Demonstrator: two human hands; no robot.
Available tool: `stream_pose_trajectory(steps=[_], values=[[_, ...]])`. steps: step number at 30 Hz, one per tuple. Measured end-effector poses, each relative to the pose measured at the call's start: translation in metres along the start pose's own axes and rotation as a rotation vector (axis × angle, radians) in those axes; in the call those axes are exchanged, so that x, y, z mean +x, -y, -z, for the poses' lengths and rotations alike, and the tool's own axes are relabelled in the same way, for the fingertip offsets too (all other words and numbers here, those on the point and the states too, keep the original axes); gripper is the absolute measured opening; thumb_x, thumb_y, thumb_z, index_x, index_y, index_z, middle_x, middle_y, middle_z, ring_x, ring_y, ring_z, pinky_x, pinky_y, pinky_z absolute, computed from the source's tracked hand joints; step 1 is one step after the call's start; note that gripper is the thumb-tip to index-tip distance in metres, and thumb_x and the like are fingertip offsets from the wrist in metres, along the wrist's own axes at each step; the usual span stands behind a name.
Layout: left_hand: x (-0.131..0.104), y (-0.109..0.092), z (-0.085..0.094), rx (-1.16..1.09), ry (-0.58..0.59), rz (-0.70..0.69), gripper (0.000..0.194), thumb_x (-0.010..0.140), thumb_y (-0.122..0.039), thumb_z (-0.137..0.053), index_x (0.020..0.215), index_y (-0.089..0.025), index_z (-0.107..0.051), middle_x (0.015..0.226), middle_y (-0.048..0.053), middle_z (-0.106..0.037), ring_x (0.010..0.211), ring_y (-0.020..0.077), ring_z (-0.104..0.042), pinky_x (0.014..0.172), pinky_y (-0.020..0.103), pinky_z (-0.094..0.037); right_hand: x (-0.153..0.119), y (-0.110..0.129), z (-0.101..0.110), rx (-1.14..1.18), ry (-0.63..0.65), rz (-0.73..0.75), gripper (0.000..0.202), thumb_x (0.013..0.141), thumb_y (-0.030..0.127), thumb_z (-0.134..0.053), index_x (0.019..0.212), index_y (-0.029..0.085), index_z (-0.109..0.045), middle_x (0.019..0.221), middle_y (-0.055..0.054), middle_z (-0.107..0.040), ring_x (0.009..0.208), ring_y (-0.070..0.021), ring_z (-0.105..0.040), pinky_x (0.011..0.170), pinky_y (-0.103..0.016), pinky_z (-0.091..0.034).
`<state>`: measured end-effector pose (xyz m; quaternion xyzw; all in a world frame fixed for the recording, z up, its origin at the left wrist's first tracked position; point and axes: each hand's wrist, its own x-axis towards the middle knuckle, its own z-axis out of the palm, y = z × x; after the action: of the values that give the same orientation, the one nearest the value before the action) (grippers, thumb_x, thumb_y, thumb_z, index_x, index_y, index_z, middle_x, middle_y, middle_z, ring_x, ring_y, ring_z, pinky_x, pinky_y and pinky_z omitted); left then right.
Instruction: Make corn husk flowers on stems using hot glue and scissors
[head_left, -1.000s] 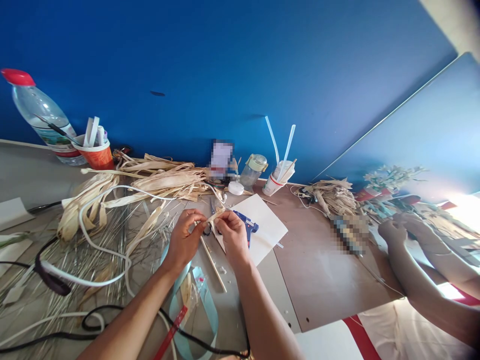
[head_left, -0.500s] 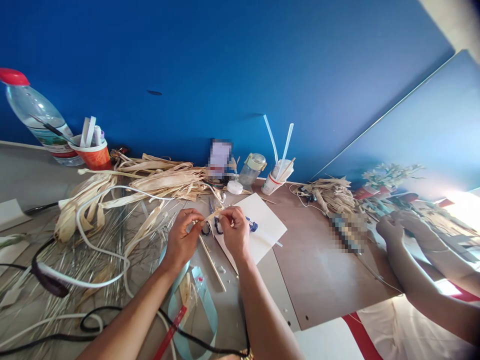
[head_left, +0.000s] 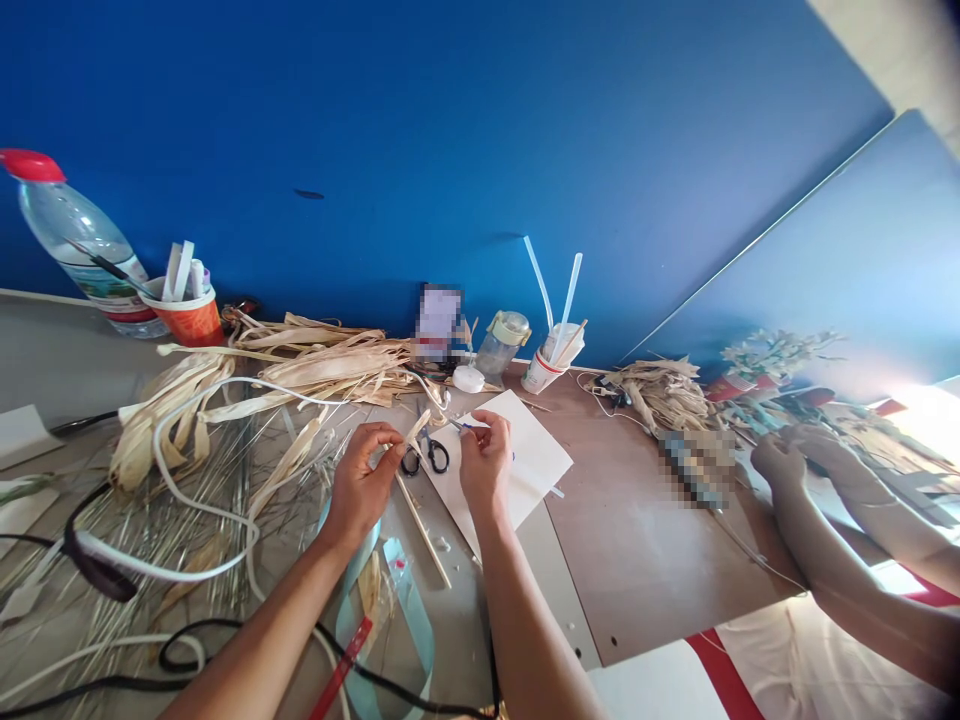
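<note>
Between the thumb and fingertips of my left hand (head_left: 367, 470), which is closed, is a small pale strip of dried corn husk (head_left: 417, 428). My right hand (head_left: 486, 458) is pinched on a thin, pointed blue-grey tool (head_left: 457, 424); most of it is hidden in the fingers, so its kind does not show. Scissors with black handles (head_left: 437, 457) lie on the table between the two hands. White paper (head_left: 536, 455) spreads under and beyond my right hand. Below the scissors lies a thin pale stick (head_left: 422, 530).
Dried husks (head_left: 337, 365) line the back, near a lidded jar (head_left: 502, 345) and a cup with straws (head_left: 544, 370). Thin wires, a white cable (head_left: 180, 480) and light-blue ribbon (head_left: 412, 610) cover the left. Another person's hands (head_left: 795, 455) work at far right.
My right hand has let go of the husk strip and moved slightly right, now with a thin tool in its fingers. My left hand keeps the strip. The scissors' handles are now more exposed.
</note>
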<state>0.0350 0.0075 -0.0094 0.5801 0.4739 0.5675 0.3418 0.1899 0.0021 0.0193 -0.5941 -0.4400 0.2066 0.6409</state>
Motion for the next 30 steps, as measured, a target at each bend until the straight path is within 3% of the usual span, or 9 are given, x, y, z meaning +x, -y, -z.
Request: stream_pose_trajectory(steps=[2, 6, 10, 18, 22, 30], values=[[0.001, 0.001, 0.0, -0.028, -0.022, 0.036, 0.012, 0.079, -0.036, -0.061, 0.079, -0.024, -0.064, 0.092, 0.002, -0.062, 0.095, 0.0193, -0.058, 0.09, 0.033, -0.044, -0.004, 0.001, -0.002, 0.074, 0.047, -0.037, 0.013, 0.075, 0.02, -0.051, 0.085, 0.021, -0.06, 0.071, 0.002, -0.058, 0.064, -0.0144, -0.051, 0.064, -0.028, -0.04], [0.003, -0.003, 0.003, -0.074, -0.052, 0.213, 0.017, 0.076, -0.038, -0.063, 0.082, -0.022, -0.064, 0.085, 0.001, -0.064, 0.083, 0.0183, -0.059, 0.081, 0.032, -0.046, -0.013, 0.005, -0.008, 0.109, 0.289, -0.123, 0.029, 0.079, 0.024, -0.056, 0.107, 0.021, -0.061, 0.064, 0.004, -0.059, 0.06, -0.0148, -0.053, 0.059, -0.027, -0.042], [0.004, -0.012, 0.006, -0.136, -0.098, 0.291, 0.023, 0.074, -0.042, -0.065, 0.083, -0.021, -0.063, 0.076, -0.001, -0.062, 0.072, 0.0168, -0.056, 0.069, 0.029, -0.045, -0.022, 0.01, -0.016, 0.074, 0.415, -0.057, 0.014, 0.075, 0.018, -0.059, 0.083, 0.022, -0.07, 0.079, -0.002, -0.064, 0.07, -0.016, -0.056, 0.065, -0.028, -0.044], [0.004, -0.012, 0.004, -0.155, -0.103, 0.293, 0.017, 0.074, -0.039, -0.065, 0.079, -0.023, -0.062, 0.075, -0.001, -0.064, 0.072, 0.0183, -0.059, 0.07, 0.031, -0.048, -0.029, 0.012, -0.028, 0.297, 0.434, -0.299, 0.011, 0.071, 0.02, -0.063, 0.078, 0.019, -0.071, 0.057, 0.003, -0.057, 0.051, -0.0114, -0.046, 0.05, -0.024, -0.037], [0.004, -0.011, 0.004, -0.164, -0.077, 0.28, 0.015, 0.076, -0.038, -0.064, 0.08, -0.023, -0.063, 0.076, 0.0, -0.065, 0.074, 0.0191, -0.06, 0.071, 0.033, -0.05, -0.031, 0.015, -0.029, 0.465, 0.45, -0.388, 0.008, 0.069, 0.023, -0.068, 0.075, 0.019, -0.071, 0.059, 0.002, -0.059, 0.05, -0.0106, -0.046, 0.049, -0.023, -0.038], [0.002, -0.018, 0.003, -0.146, -0.001, 0.297, 0.019, 0.077, -0.042, -0.065, 0.081, -0.024, -0.063, 0.079, 0.0, -0.068, 0.078, 0.0202, -0.064, 0.075, 0.034, -0.051, -0.026, 0.024, -0.028, 0.84, 0.483, -0.66, 0.023, 0.069, 0.04, -0.074, 0.072, 0.017, -0.069, 0.069, -0.002, -0.063, 0.053, -0.0107, -0.05, 0.051, -0.023, -0.043]])
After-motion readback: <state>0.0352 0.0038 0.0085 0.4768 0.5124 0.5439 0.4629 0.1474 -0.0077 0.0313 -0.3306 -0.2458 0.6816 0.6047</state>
